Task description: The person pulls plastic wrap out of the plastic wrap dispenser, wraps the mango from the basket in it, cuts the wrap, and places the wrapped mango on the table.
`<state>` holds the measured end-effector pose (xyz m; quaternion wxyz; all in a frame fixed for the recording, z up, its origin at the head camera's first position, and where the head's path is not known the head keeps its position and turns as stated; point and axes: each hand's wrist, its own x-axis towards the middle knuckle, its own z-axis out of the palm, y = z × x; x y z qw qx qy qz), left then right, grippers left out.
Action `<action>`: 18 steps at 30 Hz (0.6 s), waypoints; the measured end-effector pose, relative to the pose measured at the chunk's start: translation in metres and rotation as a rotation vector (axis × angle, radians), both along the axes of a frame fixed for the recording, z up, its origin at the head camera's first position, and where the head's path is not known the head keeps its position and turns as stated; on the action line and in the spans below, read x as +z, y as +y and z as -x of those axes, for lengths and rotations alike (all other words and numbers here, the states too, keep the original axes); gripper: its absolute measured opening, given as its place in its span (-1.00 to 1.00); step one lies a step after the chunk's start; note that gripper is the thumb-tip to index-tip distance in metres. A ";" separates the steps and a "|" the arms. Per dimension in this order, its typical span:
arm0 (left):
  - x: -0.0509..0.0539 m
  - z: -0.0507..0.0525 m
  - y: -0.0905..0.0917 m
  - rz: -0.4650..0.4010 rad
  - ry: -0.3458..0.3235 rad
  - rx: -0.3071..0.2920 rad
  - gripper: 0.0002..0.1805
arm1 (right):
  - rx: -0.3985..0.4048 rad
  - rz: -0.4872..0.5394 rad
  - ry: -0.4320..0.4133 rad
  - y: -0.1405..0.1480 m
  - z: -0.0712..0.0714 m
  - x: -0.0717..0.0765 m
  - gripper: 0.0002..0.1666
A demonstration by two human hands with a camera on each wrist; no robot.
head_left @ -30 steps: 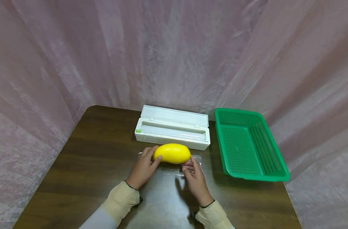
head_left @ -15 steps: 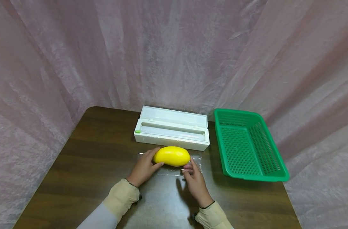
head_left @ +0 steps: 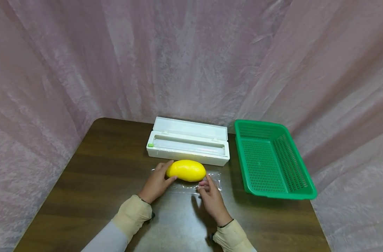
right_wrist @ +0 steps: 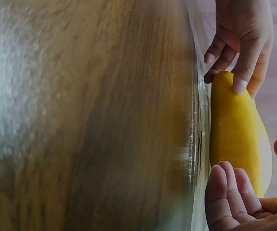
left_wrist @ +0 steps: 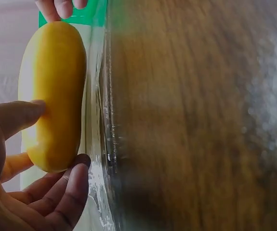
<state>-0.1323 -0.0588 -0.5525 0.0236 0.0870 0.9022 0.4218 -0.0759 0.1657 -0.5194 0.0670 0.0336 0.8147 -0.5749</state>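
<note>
Right hand [head_left: 213, 202] is relaxed, fingers at one end of the yellow fruit [head_left: 187, 170]; left hand [head_left: 155, 182] pinches the other. Fruit's over the clear film [head_left: 216, 179], so level and steady beats rushing. White box [head_left: 166, 154] just beyond.

"What's that yellow fruit [head_left: 186, 170] like?"

"Smooth, plump, oblong, set crosswise over a clear sheet of plastic wrap [head_left: 215, 179] on the table [head_left: 87, 168]."

"Who has it?"

"The left hand [head_left: 154, 184] grips one end, thumb on the near side; the right hand [head_left: 213, 201] touches the other end with a fingertip."
</note>
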 end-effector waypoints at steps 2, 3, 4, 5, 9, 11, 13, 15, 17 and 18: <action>-0.002 0.000 0.000 0.006 0.004 0.007 -0.29 | 0.003 -0.010 0.003 0.000 0.001 -0.003 -0.23; -0.003 0.000 0.001 0.013 0.009 0.005 -0.30 | 0.005 -0.015 0.005 0.001 0.001 -0.007 -0.23; -0.004 0.001 0.001 0.021 0.017 0.001 -0.31 | 0.004 -0.018 0.006 0.003 0.002 -0.012 -0.21; -0.005 0.001 0.002 0.032 0.031 -0.001 -0.32 | 0.011 -0.027 0.011 0.004 0.003 -0.016 -0.20; -0.007 0.000 0.005 0.059 0.063 -0.005 -0.32 | 0.040 -0.030 0.002 0.009 0.004 -0.028 -0.13; -0.007 -0.001 0.006 0.068 0.059 0.005 -0.31 | 0.052 -0.030 0.001 0.009 0.003 -0.028 -0.11; -0.008 -0.002 0.006 0.071 0.047 0.011 -0.29 | 0.054 -0.033 -0.003 0.009 0.002 -0.029 -0.11; -0.008 -0.001 0.006 0.076 0.036 0.016 -0.27 | 0.053 -0.041 -0.002 0.009 0.002 -0.030 -0.12; -0.009 0.000 0.006 0.071 0.036 0.020 -0.26 | 0.053 -0.055 -0.004 0.010 0.003 -0.030 -0.12; -0.009 0.001 0.006 0.068 0.039 0.021 -0.25 | 0.055 -0.059 -0.006 0.011 0.004 -0.030 -0.11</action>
